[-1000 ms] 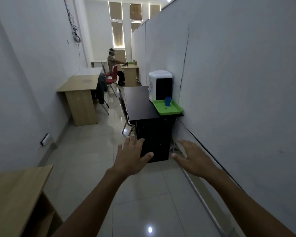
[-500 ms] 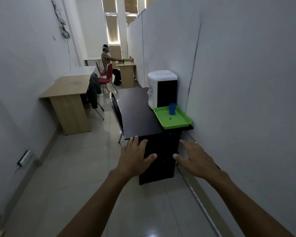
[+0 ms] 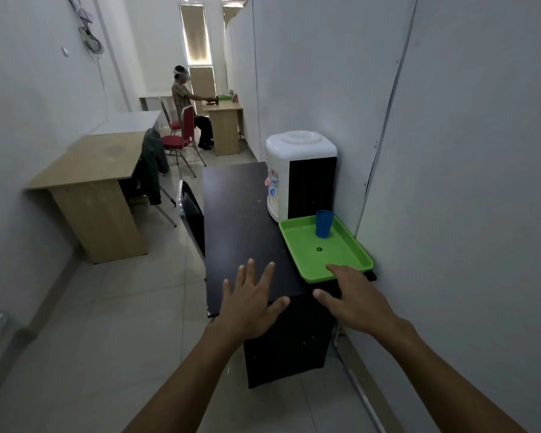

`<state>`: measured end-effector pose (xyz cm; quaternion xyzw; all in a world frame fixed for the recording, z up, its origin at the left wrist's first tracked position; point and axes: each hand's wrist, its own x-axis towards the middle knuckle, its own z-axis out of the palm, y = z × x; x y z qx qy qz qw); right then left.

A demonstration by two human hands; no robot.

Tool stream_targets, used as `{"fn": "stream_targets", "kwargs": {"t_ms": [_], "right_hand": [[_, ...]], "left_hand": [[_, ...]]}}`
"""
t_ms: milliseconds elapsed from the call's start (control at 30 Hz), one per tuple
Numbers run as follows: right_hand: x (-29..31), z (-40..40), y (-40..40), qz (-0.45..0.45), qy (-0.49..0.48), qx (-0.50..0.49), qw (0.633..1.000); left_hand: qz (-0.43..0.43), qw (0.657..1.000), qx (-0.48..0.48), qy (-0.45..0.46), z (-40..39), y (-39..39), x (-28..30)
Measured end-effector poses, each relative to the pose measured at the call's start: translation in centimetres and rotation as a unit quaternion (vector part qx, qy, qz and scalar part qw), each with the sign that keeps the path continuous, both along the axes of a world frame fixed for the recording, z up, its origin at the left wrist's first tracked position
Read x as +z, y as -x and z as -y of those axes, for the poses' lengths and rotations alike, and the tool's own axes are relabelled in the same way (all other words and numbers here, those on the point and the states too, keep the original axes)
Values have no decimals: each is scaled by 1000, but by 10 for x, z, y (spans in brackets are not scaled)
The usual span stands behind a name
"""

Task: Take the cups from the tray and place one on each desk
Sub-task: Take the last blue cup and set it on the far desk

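A single blue cup (image 3: 323, 223) stands upright at the far side of a green tray (image 3: 306, 260), which rests on the near right corner of a black desk (image 3: 241, 226). My right hand (image 3: 355, 296) is stretched out with fingers apart, its fingertips over the tray's near edge, and holds nothing. My left hand (image 3: 252, 300) hovers open over the desk's near edge, left of the tray. A wooden desk (image 3: 88, 164) stands against the left wall, and another wooden desk (image 3: 224, 120) is farther down the aisle.
A white and black water dispenser (image 3: 300, 170) sits on the black desk behind the tray. A black chair (image 3: 191, 214) is tucked at the desk's left side. Red chairs (image 3: 181, 132) and a seated person (image 3: 188, 110) occupy the far aisle. A partition wall runs along the right.
The view has closed in on the black desk. Both open hands now reach its near edge, the right one arriving over the tray's rim.
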<state>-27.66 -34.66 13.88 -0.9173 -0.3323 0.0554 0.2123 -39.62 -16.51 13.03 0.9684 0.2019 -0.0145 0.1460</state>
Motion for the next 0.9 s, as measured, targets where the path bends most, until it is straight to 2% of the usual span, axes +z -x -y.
{"fn": "stream_targets", "kwargs": {"t_ms": [433,667,900], "right_hand": [[-14,-120,-182,-7,10,-96,995],[-36,-143,-255,-18,27,-172,984],[-72,-158,-341,-22,43,-188,981]], "left_hand": [[-12,998,-53,22,-141,-207,-14],[10,996,-79,32,-164,-295,-43],[1,997,-67,40,-171,-376,-80]]}}
